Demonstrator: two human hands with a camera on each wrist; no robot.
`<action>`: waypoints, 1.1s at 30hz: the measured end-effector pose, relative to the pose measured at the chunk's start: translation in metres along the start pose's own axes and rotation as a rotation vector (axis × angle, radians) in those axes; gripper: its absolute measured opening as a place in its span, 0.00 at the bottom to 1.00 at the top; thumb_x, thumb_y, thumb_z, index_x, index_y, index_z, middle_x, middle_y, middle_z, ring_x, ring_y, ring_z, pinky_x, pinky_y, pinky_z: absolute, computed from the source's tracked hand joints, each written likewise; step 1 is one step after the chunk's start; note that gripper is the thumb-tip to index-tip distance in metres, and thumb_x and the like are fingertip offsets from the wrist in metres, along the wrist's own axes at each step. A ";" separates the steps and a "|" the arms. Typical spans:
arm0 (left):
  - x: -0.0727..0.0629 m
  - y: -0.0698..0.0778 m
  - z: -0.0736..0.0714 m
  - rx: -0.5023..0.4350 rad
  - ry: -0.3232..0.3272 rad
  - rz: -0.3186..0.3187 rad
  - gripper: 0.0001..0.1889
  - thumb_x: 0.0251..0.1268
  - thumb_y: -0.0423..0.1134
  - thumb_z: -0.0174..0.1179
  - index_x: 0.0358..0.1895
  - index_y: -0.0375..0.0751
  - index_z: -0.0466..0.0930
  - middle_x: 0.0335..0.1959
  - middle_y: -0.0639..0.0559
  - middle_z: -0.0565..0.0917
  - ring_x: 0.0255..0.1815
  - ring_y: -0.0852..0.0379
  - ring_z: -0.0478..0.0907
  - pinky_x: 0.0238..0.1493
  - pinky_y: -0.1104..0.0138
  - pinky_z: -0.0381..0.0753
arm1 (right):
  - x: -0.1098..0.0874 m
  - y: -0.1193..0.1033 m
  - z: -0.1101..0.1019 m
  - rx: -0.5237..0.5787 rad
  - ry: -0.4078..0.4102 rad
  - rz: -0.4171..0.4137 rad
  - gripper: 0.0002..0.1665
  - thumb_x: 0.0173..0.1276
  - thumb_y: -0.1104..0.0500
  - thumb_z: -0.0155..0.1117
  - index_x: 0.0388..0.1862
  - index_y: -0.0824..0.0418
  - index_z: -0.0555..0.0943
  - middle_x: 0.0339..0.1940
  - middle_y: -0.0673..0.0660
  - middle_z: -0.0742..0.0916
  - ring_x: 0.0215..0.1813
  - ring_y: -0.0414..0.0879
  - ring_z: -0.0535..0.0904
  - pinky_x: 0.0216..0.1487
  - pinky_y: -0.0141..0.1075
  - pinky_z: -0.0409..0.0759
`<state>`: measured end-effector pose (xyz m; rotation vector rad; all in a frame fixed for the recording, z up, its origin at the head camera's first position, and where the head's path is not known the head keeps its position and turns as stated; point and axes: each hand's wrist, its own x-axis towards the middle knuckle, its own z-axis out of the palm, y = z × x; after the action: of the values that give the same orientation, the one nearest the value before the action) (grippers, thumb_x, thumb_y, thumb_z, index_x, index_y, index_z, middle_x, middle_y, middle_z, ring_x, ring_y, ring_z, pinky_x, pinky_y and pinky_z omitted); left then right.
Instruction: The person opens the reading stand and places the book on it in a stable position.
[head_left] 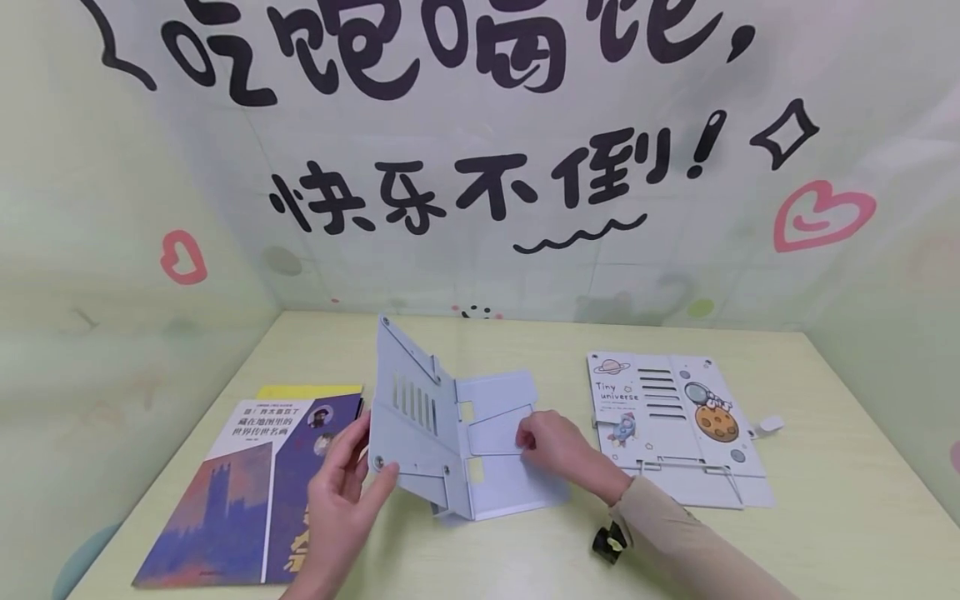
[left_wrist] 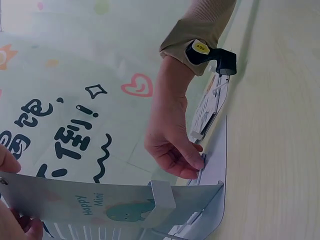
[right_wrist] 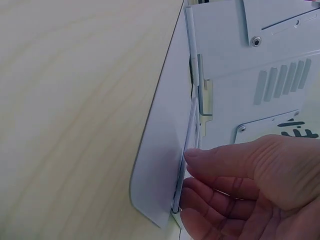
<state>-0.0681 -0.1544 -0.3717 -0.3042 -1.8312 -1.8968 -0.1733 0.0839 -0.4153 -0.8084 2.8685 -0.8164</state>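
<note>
Folding stand (head_left: 447, 442), half-open on the table (head_left: 457, 567), between books (head_left: 225, 492) and second stand (head_left: 675, 429).
I see left grip (head_left: 345, 483) holding the edge of the raised panel (head_left: 420, 446), right grip (head_left: 558, 450) pinching a thin bar (right_wrist: 184, 155) by the base (head_left: 517, 492).

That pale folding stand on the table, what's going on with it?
A person is handling the pale stand with both bare hands. The left hand grips the outer edge of its raised, slotted panel, while the right hand pinches a thin wire bracket over the flat base. The stand is partly unfolded, its base on the table. A second stand with an astronaut picture lies to the right, and books lie to the left.
</note>
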 end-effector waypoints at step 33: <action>0.015 -0.006 0.000 0.035 -0.172 0.258 0.32 0.39 0.08 0.56 0.57 0.16 0.67 0.56 0.41 0.72 0.58 0.56 0.71 0.54 0.71 0.72 | 0.007 0.008 -0.004 -0.222 -0.116 -0.195 0.13 0.50 0.69 0.65 0.22 0.56 0.70 0.17 0.46 0.71 0.21 0.39 0.65 0.24 0.29 0.65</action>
<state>-0.0842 -0.1577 -0.3698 -0.6759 -1.8302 -1.7046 -0.1839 0.0885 -0.4152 -1.1333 2.8415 -0.4503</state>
